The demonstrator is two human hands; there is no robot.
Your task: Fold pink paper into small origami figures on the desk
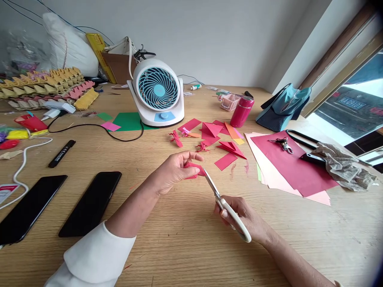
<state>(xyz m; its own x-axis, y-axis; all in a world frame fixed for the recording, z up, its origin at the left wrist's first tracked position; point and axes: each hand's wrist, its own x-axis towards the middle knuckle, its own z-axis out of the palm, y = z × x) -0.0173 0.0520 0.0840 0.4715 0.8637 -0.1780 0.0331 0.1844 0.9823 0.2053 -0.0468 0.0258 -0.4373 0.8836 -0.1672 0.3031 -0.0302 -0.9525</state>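
Note:
Between thumb and fingers, my left hand (176,171) pinches a small folded piece of red paper (201,170) above the wooden table. My right hand (242,217) grips white-handled scissors (213,185), their blades pointing up and left. The blade tips meet the right edge of the paper; whether they are cutting into it I cannot tell. Just beyond my hands lie red paper rectangles (226,161), a pointed folded red piece (232,149) and small cut or folded red figures (175,138). Part of the held paper is hidden behind my left fingers.
A white fan (158,91) stands at the back on green paper (127,120). Rightward are a red can (242,111), a teal bag (284,107) and stacked paper sheets (287,167) bearing keys (284,144). Two black phones (91,203) and a marker (62,154) lie left.

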